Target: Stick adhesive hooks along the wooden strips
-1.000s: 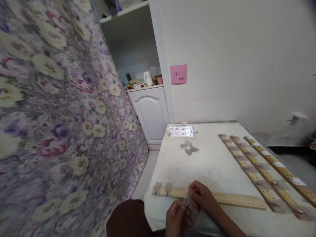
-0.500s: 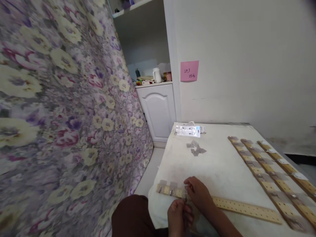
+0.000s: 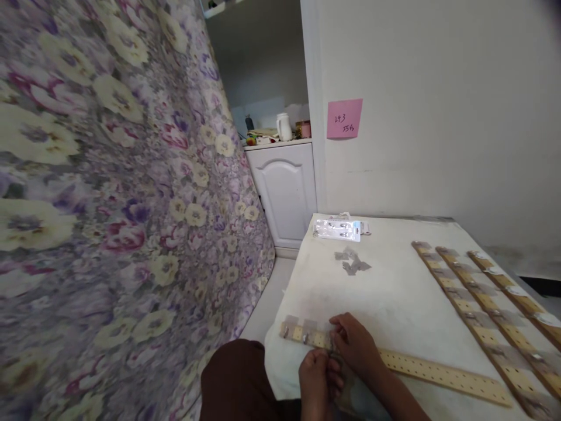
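Note:
A pale wooden strip (image 3: 442,374) with rows of small holes lies across the near part of the table. Small see-through grey cards with shiny metal pieces (image 3: 305,338) are set along its left end. My right hand (image 3: 356,344) rests over the strip, thumb and fingers pinched at the last of these cards. Just below it, my left hand (image 3: 316,377) is closed, its fingertips at the strip's near edge beside a small metal piece. Whatever is between the fingers of either hand is too small and covered to make out.
Several similar strips with cards (image 3: 473,318) lie along the table's right side. Loose grey plastic pieces (image 3: 350,263) sit mid-table, with a clear packet of metal pieces (image 3: 336,230) behind them. A floral curtain (image 3: 131,222) hangs at left; a white cabinet (image 3: 287,193) stands behind.
My left fingertips have come up slightly to the strip's edge, closer to my right hand. The right hand stays at the same card. The camera view has shifted a little.

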{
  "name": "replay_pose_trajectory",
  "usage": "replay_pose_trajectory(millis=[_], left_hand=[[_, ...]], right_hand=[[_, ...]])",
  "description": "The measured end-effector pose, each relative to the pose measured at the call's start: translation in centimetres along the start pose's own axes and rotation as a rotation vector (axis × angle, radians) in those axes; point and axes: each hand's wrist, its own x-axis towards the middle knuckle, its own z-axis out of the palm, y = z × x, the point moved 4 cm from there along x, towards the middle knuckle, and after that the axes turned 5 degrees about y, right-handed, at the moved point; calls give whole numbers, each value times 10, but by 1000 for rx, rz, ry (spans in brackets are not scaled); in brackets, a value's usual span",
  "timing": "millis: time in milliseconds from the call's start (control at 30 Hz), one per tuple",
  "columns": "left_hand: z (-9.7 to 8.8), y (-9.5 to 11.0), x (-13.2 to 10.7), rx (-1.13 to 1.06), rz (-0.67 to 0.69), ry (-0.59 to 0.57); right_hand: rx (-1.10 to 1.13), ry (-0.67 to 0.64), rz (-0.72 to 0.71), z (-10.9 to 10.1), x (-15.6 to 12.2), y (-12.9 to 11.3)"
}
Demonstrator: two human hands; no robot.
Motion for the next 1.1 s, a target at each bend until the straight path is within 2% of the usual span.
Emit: replay_pose_trajectory(millis=[1100], left_hand=[[2, 1, -1, 63, 39, 8]], right_hand=[[-116, -55, -31, -6, -7, -4]])
